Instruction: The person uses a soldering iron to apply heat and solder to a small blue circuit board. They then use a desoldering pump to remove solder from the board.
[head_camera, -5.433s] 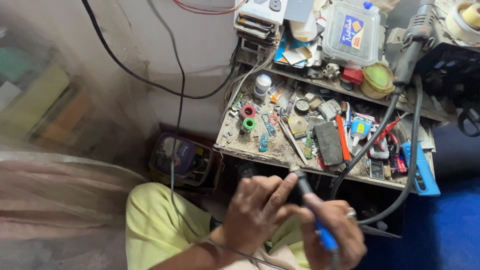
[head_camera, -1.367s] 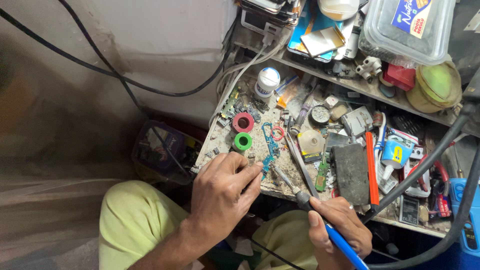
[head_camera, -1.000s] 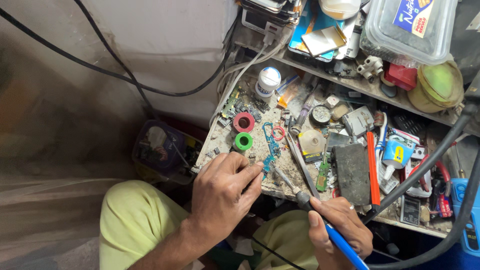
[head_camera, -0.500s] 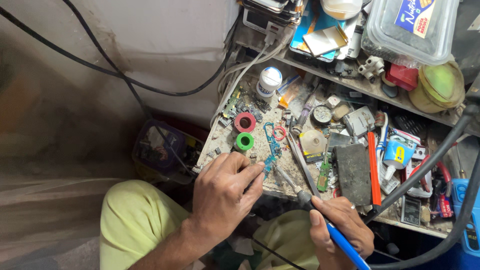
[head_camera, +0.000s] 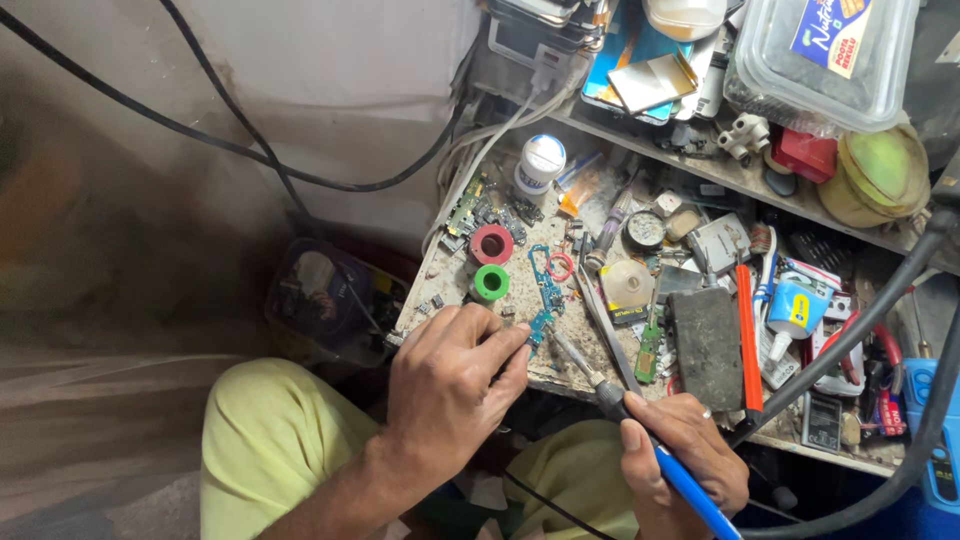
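Left hand (head_camera: 450, 395): fingertips pinning small flex board (head_camera: 540, 322) on worktop (head_camera: 520, 300). Right hand (head_camera: 685, 465): closed around blue-handled soldering iron (head_camera: 620, 410); keep tip steady, board flat.

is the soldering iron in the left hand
No, the blue-handled soldering iron is gripped in the right hand, while the left hand rests at the bench edge.

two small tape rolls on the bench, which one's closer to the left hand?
The green roll. It lies just above the left hand, toward the bench's front edge; the red roll sits directly behind it, farther from the fingers.
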